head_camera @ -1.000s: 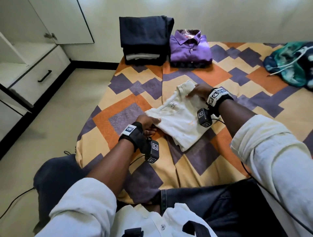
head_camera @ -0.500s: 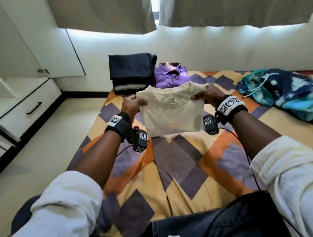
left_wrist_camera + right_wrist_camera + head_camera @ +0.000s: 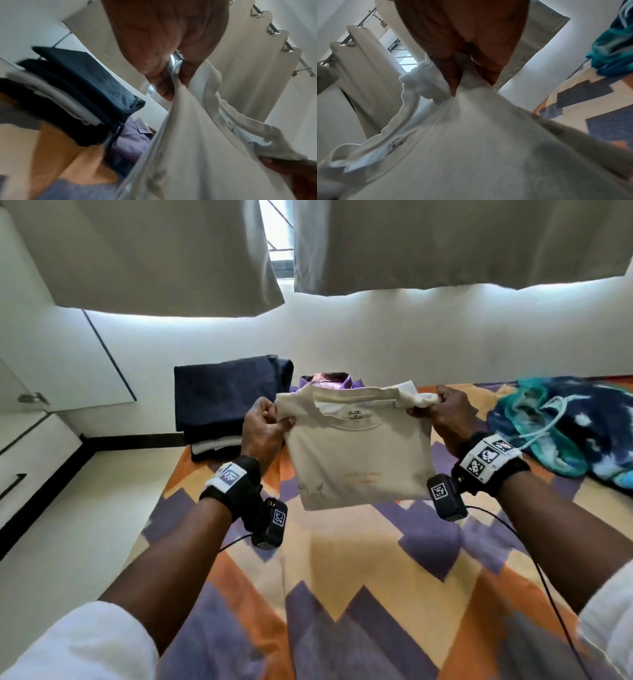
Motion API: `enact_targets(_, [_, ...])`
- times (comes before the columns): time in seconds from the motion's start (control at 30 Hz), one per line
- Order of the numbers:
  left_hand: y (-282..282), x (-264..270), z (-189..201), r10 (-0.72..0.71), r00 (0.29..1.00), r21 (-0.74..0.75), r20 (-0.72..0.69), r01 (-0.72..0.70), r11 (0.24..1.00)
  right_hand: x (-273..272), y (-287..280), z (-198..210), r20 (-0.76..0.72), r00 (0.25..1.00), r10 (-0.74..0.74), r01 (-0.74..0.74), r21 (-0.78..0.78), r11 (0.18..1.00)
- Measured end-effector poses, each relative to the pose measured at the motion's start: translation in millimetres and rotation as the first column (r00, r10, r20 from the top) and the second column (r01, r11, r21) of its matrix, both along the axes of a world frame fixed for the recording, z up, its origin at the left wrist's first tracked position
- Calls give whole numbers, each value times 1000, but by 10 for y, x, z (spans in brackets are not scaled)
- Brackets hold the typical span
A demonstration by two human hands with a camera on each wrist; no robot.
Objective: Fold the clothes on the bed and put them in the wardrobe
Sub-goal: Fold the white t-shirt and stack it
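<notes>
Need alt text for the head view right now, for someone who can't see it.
Both hands, left hand and right hand, pinch the top corners of a folded cream T-shirt, holding it up above the patterned bed. Behind it lie a dark folded stack, a purple shirt and a crumpled teal garment.

I'm seeing grey curtains [image 3: 445, 244] hanging over a bright window [image 3: 275, 231] | white wall [image 3: 342, 337] glowing | pale floor [image 3: 68, 525] lying left | black skirting [image 3: 133, 440] running along it
</notes>
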State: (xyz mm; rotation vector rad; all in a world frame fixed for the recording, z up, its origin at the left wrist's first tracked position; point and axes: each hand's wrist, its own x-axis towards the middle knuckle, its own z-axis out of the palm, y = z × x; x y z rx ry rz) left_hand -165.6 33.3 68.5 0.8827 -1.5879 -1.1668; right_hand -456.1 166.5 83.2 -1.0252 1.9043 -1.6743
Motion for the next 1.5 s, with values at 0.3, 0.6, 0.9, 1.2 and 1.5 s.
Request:
enact_targets(0.3, [-1332,-760,-116,109,993,-140,51,-101,985,-597,-1455,-53,-68,994,-82,72,-135,988])
enact_targets(0.6, [-2210,-1168,-119,210,847,-122,488,-172,978,-872,-2581,-298,-257,948,-186,236,177,956])
enact_targets(0.9, [-1540,-1234,-966,7,347,-171,938,444,880,-92,-2047,-1136,-520,768,374,99,673,733])
enact_targets(1.2, [-1084,-1098,-885,127,82,-148,988,355,923,190,-1598,-1008,-437,745,505,52,791,609])
enact_targets(1.5, [-306,-928,-578,222,286,-311,932,318,895,432,-613,-878,-723,649,235,271,508,817])
